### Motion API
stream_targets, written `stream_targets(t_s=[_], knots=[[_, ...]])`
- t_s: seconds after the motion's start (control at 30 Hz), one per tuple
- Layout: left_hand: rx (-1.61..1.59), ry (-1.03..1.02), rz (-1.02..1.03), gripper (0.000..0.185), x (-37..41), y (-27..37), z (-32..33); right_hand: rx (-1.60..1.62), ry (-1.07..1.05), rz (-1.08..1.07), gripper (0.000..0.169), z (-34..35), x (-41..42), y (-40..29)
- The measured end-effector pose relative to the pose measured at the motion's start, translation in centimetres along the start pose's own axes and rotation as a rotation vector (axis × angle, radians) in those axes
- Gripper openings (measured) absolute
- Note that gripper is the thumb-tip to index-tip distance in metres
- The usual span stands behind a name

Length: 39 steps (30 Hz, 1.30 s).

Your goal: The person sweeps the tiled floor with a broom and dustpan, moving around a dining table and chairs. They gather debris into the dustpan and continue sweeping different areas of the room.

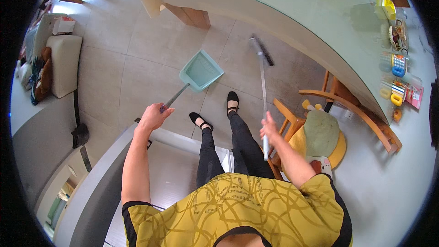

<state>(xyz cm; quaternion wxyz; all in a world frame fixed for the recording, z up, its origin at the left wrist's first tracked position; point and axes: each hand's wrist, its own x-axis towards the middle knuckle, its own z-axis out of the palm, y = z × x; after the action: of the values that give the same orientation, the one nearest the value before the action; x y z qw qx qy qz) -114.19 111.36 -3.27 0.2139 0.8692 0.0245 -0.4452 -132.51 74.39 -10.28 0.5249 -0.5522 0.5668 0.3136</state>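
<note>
My left hand [153, 116] is closed round the handle of a light green long-handled dustpan [201, 70], whose pan is at the tiled floor ahead of my feet. In my right hand [270, 129] is the pale shaft of a broom [263, 49]. The broom's dark bristle head is at the right of the dustpan, apart from it, and looks slightly blurred.
A glass-topped table [308, 17] curves across the upper right, with mugs [399, 61] on it. Wooden chairs [289, 115] and a cushion [320, 133] stand at my right. A white padded seat [63, 65] is on the left. A grey-edged partition [99, 178] lies near my left arm.
</note>
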Motion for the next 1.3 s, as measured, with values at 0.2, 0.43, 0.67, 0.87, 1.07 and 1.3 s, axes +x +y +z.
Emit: stream_targets(t_s=[0.2, 0.43, 0.67, 0.87, 1.07, 1.3], knots=[[0.068, -0.002, 0.055, 0.041, 1.0, 0.1, -0.2, -0.074, -0.313, 0.097, 0.052, 5.2, -5.9, 0.7], [0.065, -0.023, 0.021, 0.041, 0.7, 0.4, -1.0, -0.150, -0.242, 0.075, 0.048, 0.9, -10.3, -0.3], [0.033, -0.017, 0.045, 0.041, 1.4, -0.5, -0.9, 0.152, 0.020, 0.070, 0.049, -6.4, -7.3, 0.5], [0.022, -0.022, 0.060, 0.039, 1.3, -1.2, -1.6, 0.503, 0.035, 0.113, 0.046, -6.8, -2.2, 1.1], [0.055, -0.056, 0.029, 0.039, 1.3, -0.9, -2.2, 0.204, -0.213, 0.246, 0.055, 2.5, -6.7, 2.8], [0.052, -0.024, 0.060, 0.039, 1.7, -0.8, -2.4, -0.144, -0.348, 0.118, 0.052, 6.3, -9.9, 0.1]])
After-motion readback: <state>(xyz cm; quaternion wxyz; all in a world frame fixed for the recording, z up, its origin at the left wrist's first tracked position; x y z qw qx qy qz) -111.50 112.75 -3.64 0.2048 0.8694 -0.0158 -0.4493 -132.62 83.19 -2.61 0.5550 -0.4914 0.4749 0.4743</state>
